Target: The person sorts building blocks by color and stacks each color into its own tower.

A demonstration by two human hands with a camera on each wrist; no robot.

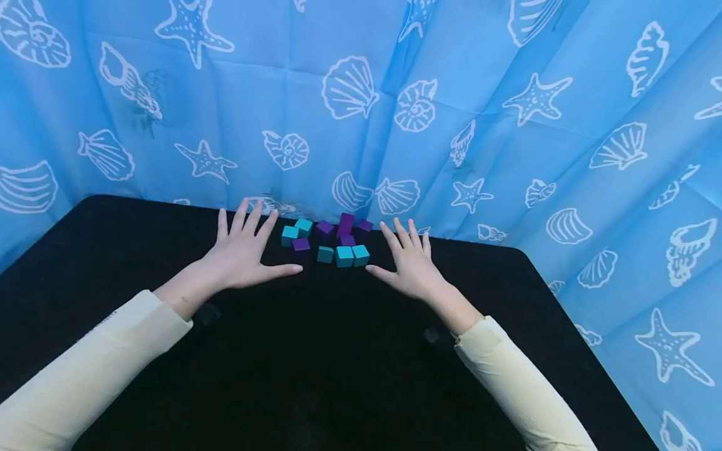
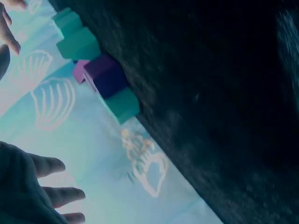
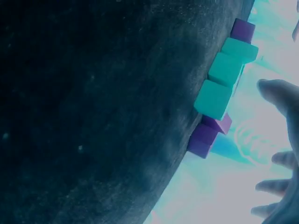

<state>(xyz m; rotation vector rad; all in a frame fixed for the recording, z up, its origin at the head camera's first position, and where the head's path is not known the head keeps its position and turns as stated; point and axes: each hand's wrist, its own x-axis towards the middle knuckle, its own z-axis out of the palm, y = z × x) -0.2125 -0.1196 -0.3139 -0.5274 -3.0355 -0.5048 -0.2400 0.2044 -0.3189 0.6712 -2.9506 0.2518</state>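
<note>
Teal blocks (image 1: 345, 257), purple blocks (image 1: 324, 230), between hands (image 1: 239, 254) (image 1: 414, 267)

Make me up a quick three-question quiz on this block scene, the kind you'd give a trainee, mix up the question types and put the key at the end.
1. How many teal blocks show in the head view?
2. In the head view, relative to the left hand and the right hand, where do the purple blocks lie? A: left of both. B: between them. C: right of both.
3. True or false: the right hand is curled round a purple block.

Key: 1. Five. 2. B. 3. False; its fingers are spread and it holds nothing.
</note>
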